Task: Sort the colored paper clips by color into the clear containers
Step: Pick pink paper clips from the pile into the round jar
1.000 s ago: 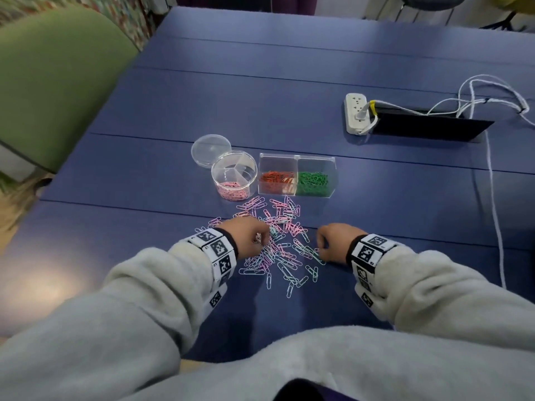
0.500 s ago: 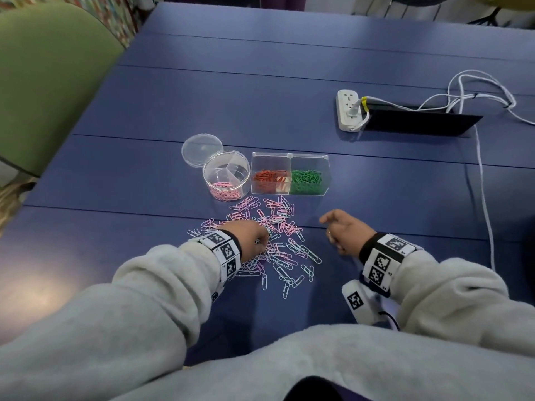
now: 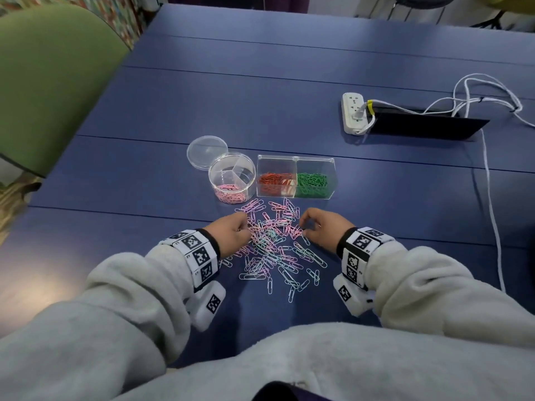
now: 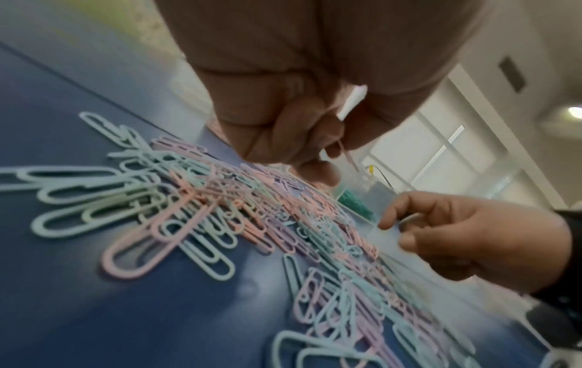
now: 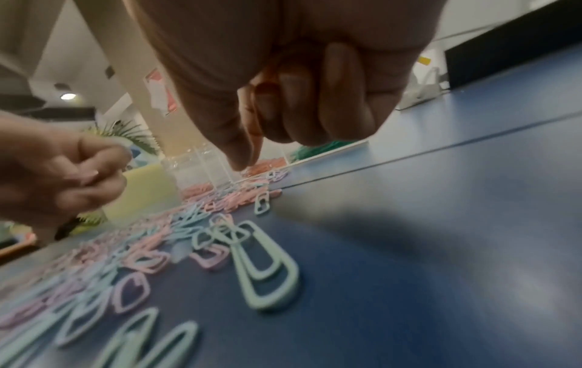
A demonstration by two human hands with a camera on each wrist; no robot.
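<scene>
green chair [image 3: 49,82] upper left, blue table [image 3: 260,91], power strip [image 3: 353,112] upper right. centre: round tub [image 3: 231,180] with pink clips, clear box [image 3: 296,180] with orange and green. below, loose clip pile [image 3: 275,247]; left hand [image 3: 231,234] curled, pinching a pink clip [image 4: 348,155]; right hand [image 3: 324,227] curled, grip contents unclear.
</scene>
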